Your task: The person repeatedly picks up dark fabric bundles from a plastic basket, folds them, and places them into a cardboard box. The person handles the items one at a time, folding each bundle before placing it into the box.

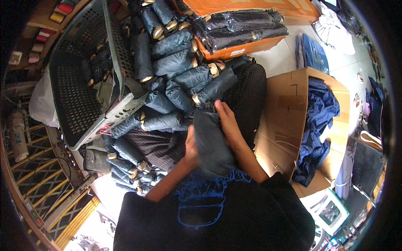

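Observation:
Close to my body I hold a dark blue-grey fabric bundle [211, 142], slightly smeared by motion. My left hand [191, 148] grips its left side, its fingers partly hidden by the fabric. On the right side, near the top, my right hand [227, 121] presses against it with the fingers pointing away from me. Just beyond lies a heap of similar blue-grey fabric rolls [176, 62], several with pale, wood-like ends. Dark pinstriped cloth [251, 92] covers my legs beneath the bundle and some of the rolls.
A grey perforated plastic basket [75, 100] leans at the left with dark items inside. An orange box [234, 52] of plastic-wrapped dark packages lies ahead. To the right, a cardboard box [284, 108] holds crumpled navy fabric [316, 121]. Thread spools [58, 16] sit far left.

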`<state>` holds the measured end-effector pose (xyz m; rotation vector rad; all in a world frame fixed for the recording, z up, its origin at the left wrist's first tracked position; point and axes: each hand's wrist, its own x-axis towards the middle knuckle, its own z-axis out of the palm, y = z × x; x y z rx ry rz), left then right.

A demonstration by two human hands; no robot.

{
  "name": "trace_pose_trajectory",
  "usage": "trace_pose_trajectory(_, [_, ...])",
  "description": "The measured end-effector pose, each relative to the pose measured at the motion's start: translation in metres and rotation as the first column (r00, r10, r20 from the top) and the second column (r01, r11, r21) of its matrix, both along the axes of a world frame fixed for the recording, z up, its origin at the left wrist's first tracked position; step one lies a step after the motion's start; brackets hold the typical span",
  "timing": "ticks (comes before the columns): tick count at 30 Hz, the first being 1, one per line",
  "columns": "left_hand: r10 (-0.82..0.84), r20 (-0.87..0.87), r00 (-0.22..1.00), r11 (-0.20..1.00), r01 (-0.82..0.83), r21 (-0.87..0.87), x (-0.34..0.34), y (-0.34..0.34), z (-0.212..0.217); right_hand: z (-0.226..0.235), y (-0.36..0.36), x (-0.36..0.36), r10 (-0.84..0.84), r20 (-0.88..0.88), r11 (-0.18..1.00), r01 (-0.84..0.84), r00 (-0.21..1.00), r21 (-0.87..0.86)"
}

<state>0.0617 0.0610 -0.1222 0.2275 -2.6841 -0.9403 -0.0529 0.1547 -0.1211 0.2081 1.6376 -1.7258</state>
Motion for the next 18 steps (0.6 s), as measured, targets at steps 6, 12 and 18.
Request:
trace_pose_trajectory(6, [0.273,0.242,0.931,0.44,-0.345,0.829,-0.003,-0.014,0.014,0.019,0.005,0.004,0.025,-0.049,0.998,-0.027,0.999,-0.049])
trace_pose_trajectory(12, [0.285,-0.152,0.946,0.637,-0.069,0.767,-0.032,-0.049,0.029,0.024,0.01,-0.005,0.26,-0.224,0.943,-0.297,0.939,-0.151])
trace_pose_trajectory(18, [0.427,0.024,0.904,0.543,-0.277,0.793,-0.038,-0.069,0.034,0.016,0.025,-0.022,0.4,-0.42,0.84,-0.51,0.814,-0.188])
